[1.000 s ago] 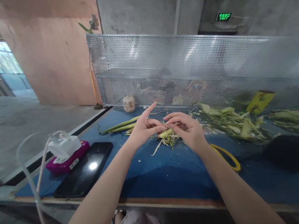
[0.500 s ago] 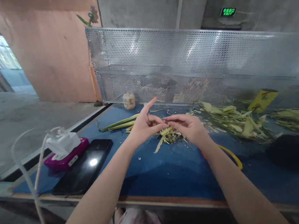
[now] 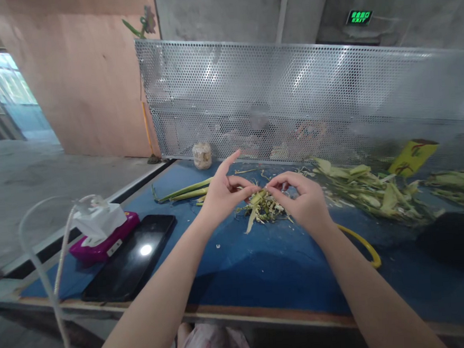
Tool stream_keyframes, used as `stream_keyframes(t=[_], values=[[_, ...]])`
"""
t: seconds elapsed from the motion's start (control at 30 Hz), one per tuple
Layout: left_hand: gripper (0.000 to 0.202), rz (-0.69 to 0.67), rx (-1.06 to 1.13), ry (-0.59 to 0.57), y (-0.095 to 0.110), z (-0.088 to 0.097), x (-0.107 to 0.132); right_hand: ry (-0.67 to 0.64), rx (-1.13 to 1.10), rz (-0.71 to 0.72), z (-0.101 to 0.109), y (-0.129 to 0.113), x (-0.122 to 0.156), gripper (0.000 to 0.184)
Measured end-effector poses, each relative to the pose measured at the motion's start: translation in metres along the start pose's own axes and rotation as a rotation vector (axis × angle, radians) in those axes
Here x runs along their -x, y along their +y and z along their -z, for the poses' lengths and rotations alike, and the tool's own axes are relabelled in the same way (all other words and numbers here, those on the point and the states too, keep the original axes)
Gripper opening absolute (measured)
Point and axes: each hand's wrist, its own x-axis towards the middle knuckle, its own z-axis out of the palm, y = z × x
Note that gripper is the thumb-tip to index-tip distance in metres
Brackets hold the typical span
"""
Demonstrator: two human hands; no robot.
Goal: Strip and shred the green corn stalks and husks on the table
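Note:
My left hand (image 3: pixel 225 190) hovers over a small heap of plant scraps (image 3: pixel 272 211), thumb pinched against a finger and one finger pointing up. Facing it from the right, my right hand (image 3: pixel 301 195) also pinches, its fingertips close to those of the left. Whatever lies between the fingertips is too small to make out. A pale green leaf strip (image 3: pixel 251 219) hangs or lies just under them. Several long green stalks (image 3: pixel 185 190) rest on the blue table (image 3: pixel 239 279), partly behind my left hand.
A perforated metal screen (image 3: pixel 250 93) closes off the table's back, with a clear jar (image 3: pixel 202 156) before it. Leaves (image 3: pixel 368 185) are piled at right near a yellow object (image 3: pixel 413 157) and a yellow ring (image 3: pixel 362 242). At left are a phone (image 3: pixel 130 258) and a purple power strip (image 3: pixel 102 244) with cables.
My right hand has drawn slightly to the right, its fingers more bent. My left hand keeps nearly the same pose. The whole view has shifted a little.

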Motion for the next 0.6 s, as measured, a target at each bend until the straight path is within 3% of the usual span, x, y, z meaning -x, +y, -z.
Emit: stream_keyframes(t=[0.47, 0.6], values=[[0.071, -0.118, -0.022, 0.068, 0.012, -0.007, 0.008, -0.184, -0.261, -0.131, 0.006, 0.002, -0.004, 0.003], [0.070, -0.114, 0.055, 0.067, 0.014, -0.008, 0.009, -0.149, -0.360, -0.229, 0.007, 0.007, -0.005, 0.010]])
